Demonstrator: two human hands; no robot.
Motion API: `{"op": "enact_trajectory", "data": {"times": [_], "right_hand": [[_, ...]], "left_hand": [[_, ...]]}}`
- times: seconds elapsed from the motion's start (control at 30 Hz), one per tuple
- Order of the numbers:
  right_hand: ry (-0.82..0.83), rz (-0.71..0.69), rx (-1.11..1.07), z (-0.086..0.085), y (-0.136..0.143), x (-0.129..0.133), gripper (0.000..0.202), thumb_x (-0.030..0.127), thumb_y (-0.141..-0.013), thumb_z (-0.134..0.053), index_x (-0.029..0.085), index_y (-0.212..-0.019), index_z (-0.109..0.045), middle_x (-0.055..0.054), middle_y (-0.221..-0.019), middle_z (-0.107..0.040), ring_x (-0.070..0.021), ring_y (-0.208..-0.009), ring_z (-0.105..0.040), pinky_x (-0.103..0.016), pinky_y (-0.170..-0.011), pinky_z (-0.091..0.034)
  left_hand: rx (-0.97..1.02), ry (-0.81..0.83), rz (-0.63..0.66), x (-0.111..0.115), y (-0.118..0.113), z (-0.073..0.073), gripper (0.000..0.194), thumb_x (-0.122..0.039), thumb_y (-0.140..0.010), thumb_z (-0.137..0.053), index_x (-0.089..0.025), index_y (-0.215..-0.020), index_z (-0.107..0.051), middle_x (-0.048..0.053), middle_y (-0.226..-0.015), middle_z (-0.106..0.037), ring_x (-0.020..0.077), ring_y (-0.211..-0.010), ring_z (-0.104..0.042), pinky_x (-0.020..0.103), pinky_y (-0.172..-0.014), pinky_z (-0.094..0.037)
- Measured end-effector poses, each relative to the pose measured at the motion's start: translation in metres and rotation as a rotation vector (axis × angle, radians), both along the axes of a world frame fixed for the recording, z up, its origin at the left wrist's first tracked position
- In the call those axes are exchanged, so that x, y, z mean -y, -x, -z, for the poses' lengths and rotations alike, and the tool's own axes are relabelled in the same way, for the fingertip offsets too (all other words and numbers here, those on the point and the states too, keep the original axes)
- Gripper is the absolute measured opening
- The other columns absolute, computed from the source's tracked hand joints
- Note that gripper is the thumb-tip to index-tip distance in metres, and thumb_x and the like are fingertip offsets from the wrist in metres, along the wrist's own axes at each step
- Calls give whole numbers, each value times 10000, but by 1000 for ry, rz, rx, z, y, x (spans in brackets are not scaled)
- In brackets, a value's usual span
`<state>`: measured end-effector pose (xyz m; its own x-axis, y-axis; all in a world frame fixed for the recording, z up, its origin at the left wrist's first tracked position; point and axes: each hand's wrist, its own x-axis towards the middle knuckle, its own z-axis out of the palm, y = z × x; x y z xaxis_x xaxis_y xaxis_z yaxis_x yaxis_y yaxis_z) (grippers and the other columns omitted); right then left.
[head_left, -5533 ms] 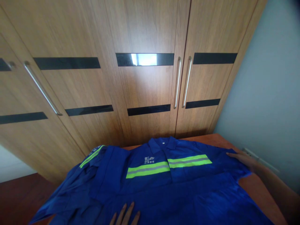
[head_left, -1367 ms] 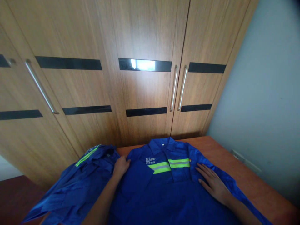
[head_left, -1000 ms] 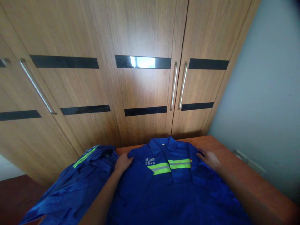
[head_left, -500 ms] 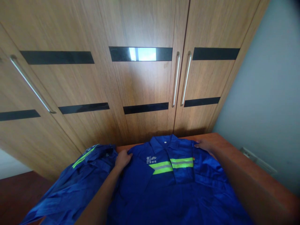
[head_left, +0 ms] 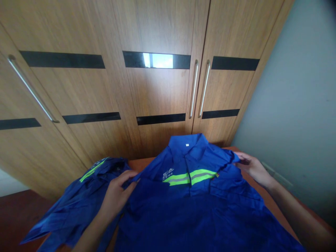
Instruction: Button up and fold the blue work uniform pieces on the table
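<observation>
A blue work jacket (head_left: 183, 213) with a collar, a white printed logo and yellow-green reflective bands is spread in front of me, its collar toward the wardrobe. At its left shoulder edge, my left hand (head_left: 118, 190) pinches the cloth between thumb and fingers. On the opposite shoulder, my right hand (head_left: 250, 168) grips the fabric, its fingertips partly hidden behind it. The shoulders and collar look lifted, while the lower part runs out of the bottom of the view. A second blue garment (head_left: 81, 199) with a similar reflective band lies crumpled to the left.
Both garments rest on a reddish-brown table (head_left: 143, 163). Directly behind stands a wooden wardrobe (head_left: 157, 92) with metal handles and black strips. A grey-blue wall (head_left: 294, 105) borders the right side, with a pale socket panel (head_left: 278, 175) low on it.
Both hands have moved farther apart, the left one also nearer to me. The jacket's collar and shoulders have risen and been pulled wider.
</observation>
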<state>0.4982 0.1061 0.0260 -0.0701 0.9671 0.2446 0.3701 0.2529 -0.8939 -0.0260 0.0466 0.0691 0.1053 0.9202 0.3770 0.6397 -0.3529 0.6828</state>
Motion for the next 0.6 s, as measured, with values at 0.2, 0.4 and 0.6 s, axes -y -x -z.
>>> {"op": "enact_trajectory", "data": {"times": [0.2, 0.4, 0.6], "right_hand": [[-37, 12, 271, 64, -29, 86, 210, 399, -758, -628, 250, -862, -734, -93, -991, -722, -332, -984, -633, -475, -902, -493], [-91, -108, 607, 104, -26, 117, 344, 161, -732, -439, 297, -846, -734, -71, -943, -704, -275, -964, -623, -447, -868, -501], [1, -124, 739, 83, -21, 123, 401, 119, -754, -392, 275, -915, -724, -53, -1009, -708, -252, -978, -640, -420, -911, -498]], "left_hand": [[-202, 5, 254, 84, 27, 60, 198, -265, -838, -512, -306, -818, -704, 39, -926, -747, 227, -947, -650, 339, -836, -534], [-430, 73, 340, 101, 37, 110, 277, -151, -820, -477, -323, -804, -693, -5, -961, -749, 201, -1017, -630, 320, -873, -521], [-489, 24, 300, 100, 39, 96, 325, -117, -789, -448, -324, -786, -698, -23, -969, -753, 199, -1000, -658, 323, -867, -536]]}}
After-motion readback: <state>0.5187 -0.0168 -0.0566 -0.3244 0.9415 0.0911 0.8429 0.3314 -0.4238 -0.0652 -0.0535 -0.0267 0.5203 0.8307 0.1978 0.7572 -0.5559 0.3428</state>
